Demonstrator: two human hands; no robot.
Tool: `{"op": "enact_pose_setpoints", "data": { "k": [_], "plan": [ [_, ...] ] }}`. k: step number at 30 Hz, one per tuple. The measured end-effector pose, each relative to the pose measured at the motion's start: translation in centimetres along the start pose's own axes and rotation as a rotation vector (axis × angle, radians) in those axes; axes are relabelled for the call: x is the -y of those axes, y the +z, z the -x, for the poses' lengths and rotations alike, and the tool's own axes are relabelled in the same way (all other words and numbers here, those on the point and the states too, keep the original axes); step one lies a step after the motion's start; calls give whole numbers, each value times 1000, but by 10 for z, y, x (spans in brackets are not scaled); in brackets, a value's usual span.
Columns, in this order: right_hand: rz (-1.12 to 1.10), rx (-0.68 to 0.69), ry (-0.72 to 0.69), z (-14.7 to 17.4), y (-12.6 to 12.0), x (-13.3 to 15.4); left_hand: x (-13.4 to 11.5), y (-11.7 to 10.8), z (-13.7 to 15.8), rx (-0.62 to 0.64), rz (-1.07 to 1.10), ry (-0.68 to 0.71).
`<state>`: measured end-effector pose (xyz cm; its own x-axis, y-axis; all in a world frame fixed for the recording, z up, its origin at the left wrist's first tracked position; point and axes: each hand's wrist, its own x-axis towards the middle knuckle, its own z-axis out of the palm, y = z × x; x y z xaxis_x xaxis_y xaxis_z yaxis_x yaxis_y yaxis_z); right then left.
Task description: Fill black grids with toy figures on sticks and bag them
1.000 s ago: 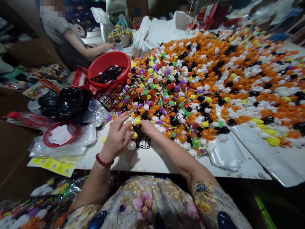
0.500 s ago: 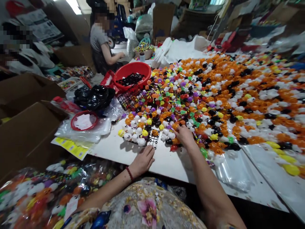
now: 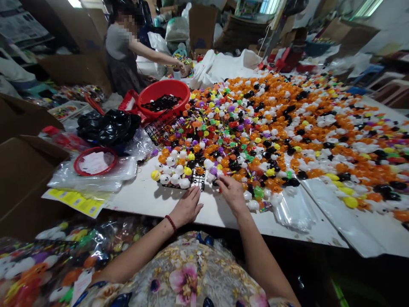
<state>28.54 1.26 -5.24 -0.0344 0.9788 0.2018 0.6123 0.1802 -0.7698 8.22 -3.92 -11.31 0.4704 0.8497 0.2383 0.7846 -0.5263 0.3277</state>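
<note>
A black plastic grid (image 3: 198, 183) lies near the table's front edge. Its left part is covered with small white, yellow and orange figures (image 3: 174, 169); one orange pumpkin piece (image 3: 200, 171) sits further right on it. My left hand (image 3: 186, 207) lies flat with fingers stretched out, fingertips at the grid's near edge. Just right of the grid, my right hand (image 3: 232, 194) has its thumb and fingers pinched together beside white and purple pieces (image 3: 212, 171). What lies between those fingertips is too small to make out.
A large heap of colourful small figures (image 3: 306, 128) spreads over the white table (image 3: 128, 200). A red basin (image 3: 183, 94) with black grids stands behind. To the left are a red basket (image 3: 114, 162) with white papers, clear bags and cartons. A co-worker (image 3: 119, 51) reaches toward a tub.
My right hand has drawn back from the heap, leftward and closer to the grid. My left hand stays at the grid's edge. The view has shifted right, and the co-worker's arm has stretched out.
</note>
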Motion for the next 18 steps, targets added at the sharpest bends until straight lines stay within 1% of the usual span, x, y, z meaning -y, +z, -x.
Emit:
{"op": "enact_pose_setpoints", "data": {
  "k": [2, 5, 8, 11, 14, 18],
  "plan": [
    [-67, 19, 66, 17, 12, 4, -1, 0, -1, -14, 22, 10],
    [-97, 96, 181, 34, 28, 8, -1, 1, 2, -63, 37, 4],
    [-79, 124, 189, 41, 39, 8, 1, 3, 8, -143, -7, -51],
    [-81, 153, 170, 42, 46, 7, 2, 5, 11, -199, -71, -104],
    [-162, 186, 174, 38, 51, 8, 1, 4, 10, -208, -105, -128],
    [-317, 214, 250, 25, 62, 11, 2, 1, 7, -189, -44, -138]
  ]
}}
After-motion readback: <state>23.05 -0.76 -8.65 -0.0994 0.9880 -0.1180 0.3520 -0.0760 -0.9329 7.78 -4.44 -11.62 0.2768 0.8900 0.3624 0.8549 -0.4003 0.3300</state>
